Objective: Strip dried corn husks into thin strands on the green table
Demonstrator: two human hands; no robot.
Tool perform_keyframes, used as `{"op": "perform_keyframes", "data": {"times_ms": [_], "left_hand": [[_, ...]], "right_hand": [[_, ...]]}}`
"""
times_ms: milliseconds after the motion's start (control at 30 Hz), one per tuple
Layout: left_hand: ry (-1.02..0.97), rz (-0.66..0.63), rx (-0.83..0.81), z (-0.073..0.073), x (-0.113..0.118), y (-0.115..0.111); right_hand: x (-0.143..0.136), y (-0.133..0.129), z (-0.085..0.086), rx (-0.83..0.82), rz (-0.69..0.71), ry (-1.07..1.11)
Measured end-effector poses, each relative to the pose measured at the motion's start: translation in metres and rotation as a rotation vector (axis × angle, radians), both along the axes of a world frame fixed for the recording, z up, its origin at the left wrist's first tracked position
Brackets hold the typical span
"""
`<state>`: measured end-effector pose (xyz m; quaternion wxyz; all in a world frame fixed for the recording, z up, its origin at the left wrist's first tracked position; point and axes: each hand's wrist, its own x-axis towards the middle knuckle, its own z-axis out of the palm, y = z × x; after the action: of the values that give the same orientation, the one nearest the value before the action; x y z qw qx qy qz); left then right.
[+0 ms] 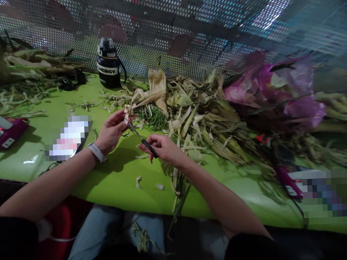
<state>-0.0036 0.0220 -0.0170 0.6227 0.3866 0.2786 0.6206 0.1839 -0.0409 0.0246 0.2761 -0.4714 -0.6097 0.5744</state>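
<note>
As scissors (136, 132) reach toward it, the husk (128, 109) sits above the table (115, 186), its near end pinched in the fingertips of the left hand (110, 132). It appears light, papery and liable to tear; the thick end looks the firmest hold. Fingers of the right hand (164, 147) curl around the scissors' handle; blade contact cannot be confirmed. Beyond lie green strands (154, 118) and a leaf heap (219, 118); a bottle (108, 67) stands upright behind.

The one view here sits on the person's head, facing forward and down: the lap (94, 235) at the bottom edge, left hand (112, 132) and right hand (164, 148) near, mid-picture, over a green surface (112, 186) reaching back to a perforated screen (152, 35).
</note>
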Motion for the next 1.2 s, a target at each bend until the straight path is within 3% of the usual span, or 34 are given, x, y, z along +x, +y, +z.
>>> {"op": "perform_keyframes", "data": {"times_ms": [733,967,1100,1200], "left_hand": [[0.011,0.015,-0.004,0.000,0.001,0.002],[0.007,-0.010,-0.031,0.004,-0.001,-0.001],[-0.022,-0.047,-0.082,0.007,-0.002,0.000],[-0.025,-0.083,-0.151,0.007,-0.002,0.000]], "right_hand": [[0.001,-0.002,-0.001,0.057,-0.014,-0.031],[0.005,-0.003,-0.001,0.096,0.036,-0.007],[0.012,0.004,0.003,0.162,-0.101,0.084],[0.020,0.019,0.001,0.188,-0.235,0.032]]}}
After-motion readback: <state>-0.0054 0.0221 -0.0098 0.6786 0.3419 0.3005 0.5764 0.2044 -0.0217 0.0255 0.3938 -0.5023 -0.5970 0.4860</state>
